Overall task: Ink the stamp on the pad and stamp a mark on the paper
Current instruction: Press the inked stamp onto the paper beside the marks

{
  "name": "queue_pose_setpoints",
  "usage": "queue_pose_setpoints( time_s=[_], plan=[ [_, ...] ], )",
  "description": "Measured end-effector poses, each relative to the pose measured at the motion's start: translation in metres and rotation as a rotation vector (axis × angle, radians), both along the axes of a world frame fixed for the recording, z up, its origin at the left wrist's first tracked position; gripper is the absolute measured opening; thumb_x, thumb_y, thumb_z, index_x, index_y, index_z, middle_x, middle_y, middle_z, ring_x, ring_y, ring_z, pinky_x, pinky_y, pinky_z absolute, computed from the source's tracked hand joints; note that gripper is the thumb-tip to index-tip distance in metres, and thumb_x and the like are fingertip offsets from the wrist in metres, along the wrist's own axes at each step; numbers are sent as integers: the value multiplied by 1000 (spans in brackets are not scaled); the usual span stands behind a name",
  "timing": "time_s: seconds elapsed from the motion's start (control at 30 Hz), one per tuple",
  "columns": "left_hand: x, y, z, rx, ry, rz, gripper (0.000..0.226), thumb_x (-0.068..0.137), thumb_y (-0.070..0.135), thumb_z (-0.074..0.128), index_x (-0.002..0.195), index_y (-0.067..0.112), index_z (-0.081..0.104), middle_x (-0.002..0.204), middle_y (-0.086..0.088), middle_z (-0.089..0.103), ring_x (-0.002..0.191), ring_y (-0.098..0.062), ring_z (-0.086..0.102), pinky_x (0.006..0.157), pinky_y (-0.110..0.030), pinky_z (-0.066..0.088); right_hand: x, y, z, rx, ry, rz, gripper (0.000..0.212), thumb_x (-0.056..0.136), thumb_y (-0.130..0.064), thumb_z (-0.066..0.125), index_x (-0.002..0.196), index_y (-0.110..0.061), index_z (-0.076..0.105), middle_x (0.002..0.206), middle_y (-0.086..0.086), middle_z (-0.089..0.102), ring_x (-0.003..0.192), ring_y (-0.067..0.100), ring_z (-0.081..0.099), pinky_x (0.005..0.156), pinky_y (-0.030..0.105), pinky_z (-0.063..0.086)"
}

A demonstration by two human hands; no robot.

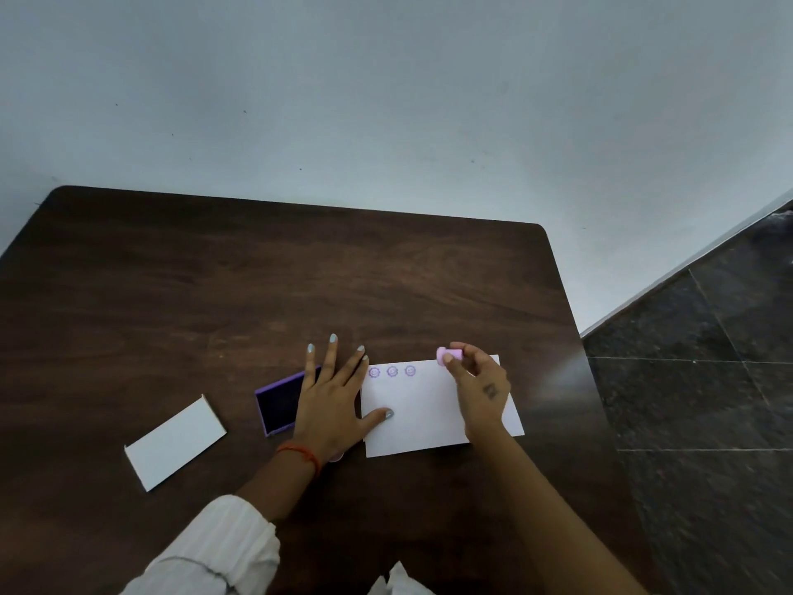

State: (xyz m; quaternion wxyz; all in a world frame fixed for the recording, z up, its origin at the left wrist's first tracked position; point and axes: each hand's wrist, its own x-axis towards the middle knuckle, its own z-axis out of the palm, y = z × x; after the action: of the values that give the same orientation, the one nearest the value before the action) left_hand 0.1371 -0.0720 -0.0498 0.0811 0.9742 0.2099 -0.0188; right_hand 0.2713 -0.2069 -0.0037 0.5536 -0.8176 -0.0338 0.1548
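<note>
A white sheet of paper [420, 418] lies on the dark wooden table [257, 285], with three purple round marks in a row along its far left edge. My right hand [478, 380] pinches a small pink stamp [448, 355], tilted on its side just above the paper's far edge, right of the marks. My left hand [334, 392] lies flat with fingers spread, its thumb pressing the paper's left side. The purple ink pad [276, 401] sits open left of the paper, partly covered by my left hand.
A white card or lid [176, 442] lies to the left of the pad. The table's right edge drops to a dark tiled floor [708, 401]. A pale wall stands behind the table.
</note>
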Motion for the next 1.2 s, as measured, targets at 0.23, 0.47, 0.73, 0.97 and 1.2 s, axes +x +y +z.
queue_pose_setpoints(
  time_s=[0.23, 0.47, 0.73, 0.97, 1.2],
  plan=[
    [-1, 1, -1, 5, 14, 10, 94, 76, 80, 10, 132, 13, 47, 140, -3, 48, 140, -35, 14, 112, -48, -20, -5, 2, -6, -273, -271, 154, 15, 86, -21, 64, 97, -12, 69, 100, 6, 73, 92, 18, 64, 87, 29, 47],
    [-1, 1, -1, 22, 32, 10, 95, 75, 81, 10, 134, 15, 44, 142, -2, 46, 140, -35, 11, 111, -51, -17, -6, 6, -5, -475, -359, 302, 18, 90, -24, 57, 102, -14, 66, 107, 6, 70, 96, 20, 63, 82, 21, 39],
    [-2, 1, -1, -10, 22, 15, 95, 75, 81, 10, 134, 15, 44, 142, -2, 45, 141, -35, 9, 111, -49, -19, -7, 8, -5, -542, -447, 403, 20, 88, -18, 60, 107, -11, 65, 112, 8, 69, 101, 23, 63, 87, 29, 47],
    [-2, 0, -2, -18, 12, 16, 95, 75, 81, 10, 136, 15, 42, 145, -1, 42, 141, -34, 7, 111, -49, -19, -7, 8, -9, -619, -523, 479, 24, 89, -14, 58, 112, -13, 63, 113, 8, 69, 102, 26, 63, 81, 30, 50],
    [-2, 0, -2, -37, 1, 25, 93, 76, 80, 14, 134, 14, 44, 143, -2, 44, 141, -31, 5, 112, -48, -18, -2, 10, -14, -598, -579, 555, 22, 86, -10, 62, 107, -7, 64, 108, 14, 69, 100, 28, 60, 80, 32, 50]
  ],
)
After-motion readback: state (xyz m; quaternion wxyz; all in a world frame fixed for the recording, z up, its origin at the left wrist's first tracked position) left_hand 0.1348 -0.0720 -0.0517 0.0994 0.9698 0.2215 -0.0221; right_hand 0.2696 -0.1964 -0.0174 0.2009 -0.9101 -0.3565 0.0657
